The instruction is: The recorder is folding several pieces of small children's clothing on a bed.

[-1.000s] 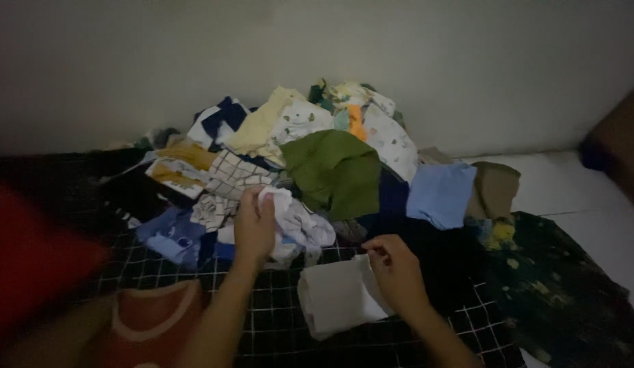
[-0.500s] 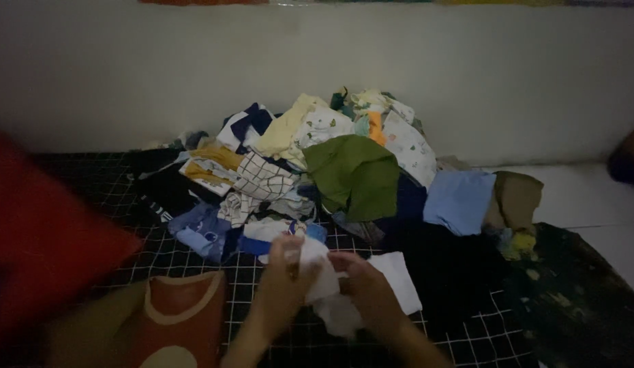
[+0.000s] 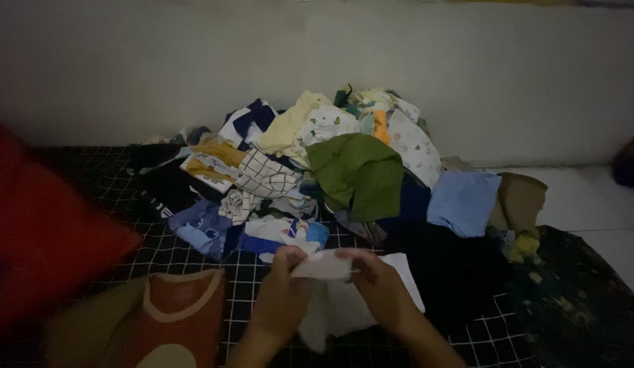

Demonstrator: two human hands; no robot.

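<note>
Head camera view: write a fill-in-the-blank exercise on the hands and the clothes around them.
1. Both the left hand and the right hand grip one small ____ cloth garment.
2. On top of the heap of mixed clothes lies a rumpled ____ shirt.
3. The folded light blue garment lies to the ____ of the heap.
4. The clothes rest on a black sheet with a white ____ pattern.

Missing words: white; green; right; grid
</note>
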